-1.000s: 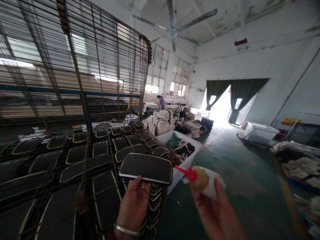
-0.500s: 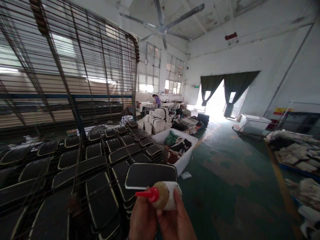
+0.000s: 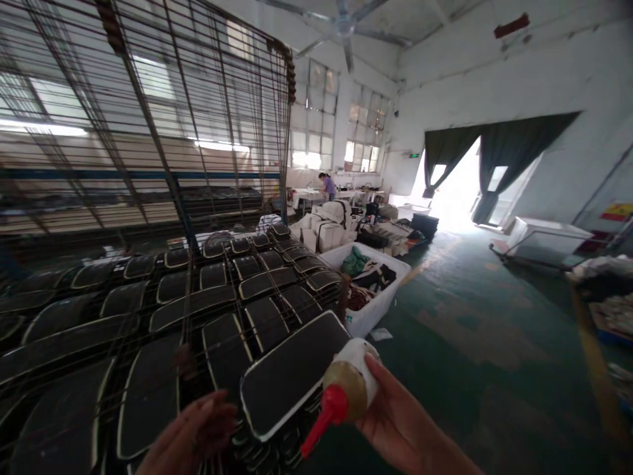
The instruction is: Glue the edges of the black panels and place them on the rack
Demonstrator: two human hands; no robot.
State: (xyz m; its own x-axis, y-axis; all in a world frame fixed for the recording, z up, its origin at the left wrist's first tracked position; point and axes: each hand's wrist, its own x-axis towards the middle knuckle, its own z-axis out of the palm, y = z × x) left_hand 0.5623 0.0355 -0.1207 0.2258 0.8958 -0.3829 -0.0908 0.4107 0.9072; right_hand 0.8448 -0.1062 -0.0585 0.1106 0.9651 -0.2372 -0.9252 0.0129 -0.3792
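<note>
My right hand point(image 3: 395, 415) is wrapped round a squeeze bottle point(image 3: 363, 369), whitish at the back and tan towards the front. Its red nozzle point(image 3: 324, 415) points down to the left. My left hand point(image 3: 198, 425) is off the bottle, a little blurred, its fingers loosely curved with nothing seen in them. Between the hands lies a black panel point(image 3: 297, 369) with rounded corners and a pale edge, on top of more such panels. The bottle hangs over this panel's right side.
A wire rack point(image 3: 217, 119) stands raised at the left, with rows of black pale-edged panels point(image 3: 192, 307) below. Beyond them is a white bin point(image 3: 378, 316) of cloth items. A person point(image 3: 327, 186) stands at a far table. Green floor point(image 3: 475, 330) stretches towards a curtained doorway point(image 3: 459, 185).
My left hand has come away from the bottle and moved left. The right hand has shifted right, tilting the nozzle downward. The view has turned left and down.
</note>
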